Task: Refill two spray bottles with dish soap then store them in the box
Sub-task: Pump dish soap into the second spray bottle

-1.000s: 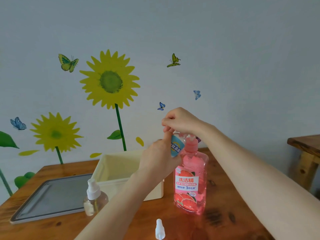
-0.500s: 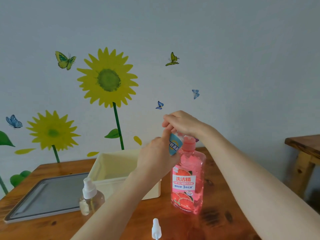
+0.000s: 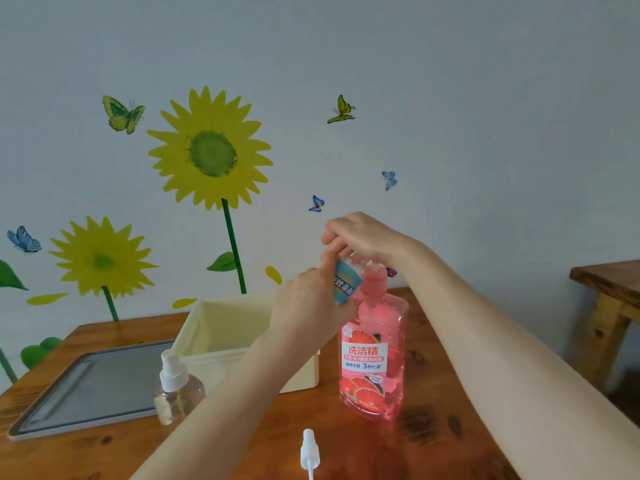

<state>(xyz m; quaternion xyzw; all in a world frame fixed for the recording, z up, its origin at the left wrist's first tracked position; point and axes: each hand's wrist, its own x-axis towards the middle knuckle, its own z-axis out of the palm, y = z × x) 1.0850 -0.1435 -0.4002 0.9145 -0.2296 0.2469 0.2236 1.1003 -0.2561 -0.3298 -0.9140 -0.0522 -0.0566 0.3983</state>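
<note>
A pink dish soap bottle [image 3: 374,341] with a pump stands on the wooden table [image 3: 433,427]. My right hand [image 3: 363,237] is curled over the pump head from above. My left hand [image 3: 308,306] grips a small blue-labelled bottle [image 3: 343,284] held up against the pump spout; the hand hides most of it. A clear spray bottle [image 3: 178,393] with a white spray head stands at the left. A loose white spray head [image 3: 309,452] lies near the front edge. Behind my left arm sits the cream box [image 3: 221,327], open.
A grey tray [image 3: 90,386] lies at the table's left, touching the box. A second wooden table [image 3: 609,282] stands to the right across a gap. The wall with sunflower stickers runs close behind the table.
Both hands stay at the pump with the same hold. Only the view has drifted slightly.
</note>
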